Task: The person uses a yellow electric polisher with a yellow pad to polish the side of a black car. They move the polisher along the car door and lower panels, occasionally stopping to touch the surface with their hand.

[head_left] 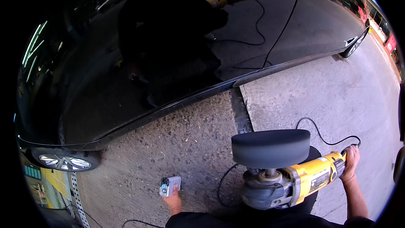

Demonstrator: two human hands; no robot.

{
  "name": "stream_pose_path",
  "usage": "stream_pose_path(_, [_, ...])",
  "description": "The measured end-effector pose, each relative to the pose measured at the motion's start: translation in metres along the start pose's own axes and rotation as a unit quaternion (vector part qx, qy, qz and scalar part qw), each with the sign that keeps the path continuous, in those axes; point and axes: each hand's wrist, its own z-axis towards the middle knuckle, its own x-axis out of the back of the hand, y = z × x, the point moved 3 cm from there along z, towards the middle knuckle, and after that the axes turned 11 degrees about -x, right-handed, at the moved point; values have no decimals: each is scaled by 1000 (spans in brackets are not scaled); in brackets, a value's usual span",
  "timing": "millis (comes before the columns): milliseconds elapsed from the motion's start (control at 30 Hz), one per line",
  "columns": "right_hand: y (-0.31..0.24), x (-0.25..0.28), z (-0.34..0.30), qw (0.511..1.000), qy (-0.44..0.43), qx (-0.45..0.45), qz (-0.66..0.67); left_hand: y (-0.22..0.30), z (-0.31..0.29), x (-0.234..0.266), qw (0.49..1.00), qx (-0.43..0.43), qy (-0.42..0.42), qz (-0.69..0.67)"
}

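Note:
My right hand [350,164] is wrapped round the rear handle of a yellow and black car polisher [314,179]. Its thick black foam pad [271,148] faces up toward the car and stands apart from the paint. In my left hand [173,202] is a small boxy grey container [170,185] with a pale bluish end, held low over the ground; its exact kind I cannot make out. Ahead of both hands stands a glossy black car [181,71], its side reflecting a person and the polisher.
The polisher's black cord [329,142] loops over the concrete floor [291,101]. A dark strip [241,109] crosses the ground below the car's sill. One car wheel [63,161] is at the left, another [355,46] at the far right. A perforated metal strip [79,198] lies lower left.

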Motion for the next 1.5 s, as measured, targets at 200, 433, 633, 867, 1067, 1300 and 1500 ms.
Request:
stream_pose_path(200, [25, -13, -31, 999, 2, -51, 8, 122, 51, -73, 975, -80, -198, 53])
stream_pose_path(433, [30, -15, -34, 999, 2, -47, 14, 362, 81, -184, 861, -366, -348, -68])
stream_pose_path(633, [31, -17, -39, 998, 11, -54, 3, 347, 117, -251, 927, -194, -320, 24])
stream_pose_path(867, [33, -24, -48, 997, 3, -65, 32, 252, 97, -205, 951, -135, -278, 20])
stream_pose_path(1067, [30, -20, -47, 998, -20, -57, 35, 165, 78, -105, 968, -49, -244, 34])
stream_pose_path(1300, [17, -1, -29, 999, -8, -31, 17, -1, 86, 108, 983, 37, 174, 46])
stream_pose_path(1500, [11, 8, -14, 999, -18, 8, 31, -62, 69, 264, 890, 88, 420, 155])
